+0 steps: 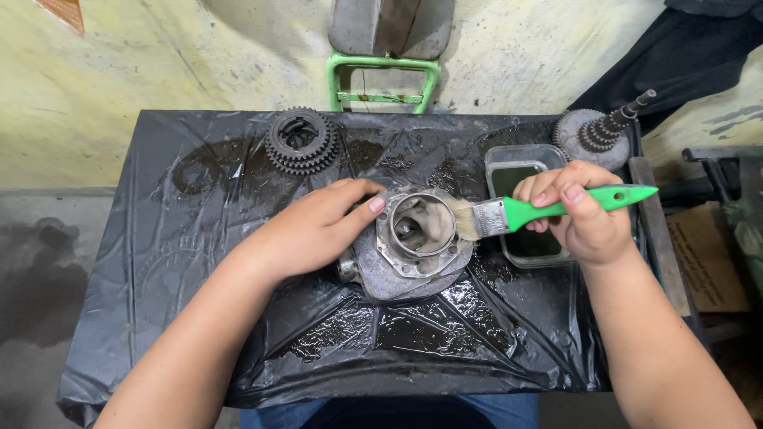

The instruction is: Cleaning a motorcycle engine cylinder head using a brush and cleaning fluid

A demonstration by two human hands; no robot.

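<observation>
A round grey metal housing [413, 262] with a wide central bore lies in the middle of a table covered in wet black plastic sheet [199, 262]. My left hand [318, 226] rests on the housing's left rim, fingers curled over its edge. My right hand [580, 214] grips the green handle of a paintbrush [509, 214], held level. Its pale bristles touch the right rim of the bore.
A stack of dark gears [302, 141] sits at the back left of the table. A clear tray of dark liquid [520, 163] stands behind my right hand. A geared shaft [596, 131] lies at the back right. A green metal frame [381, 79] stands behind the table.
</observation>
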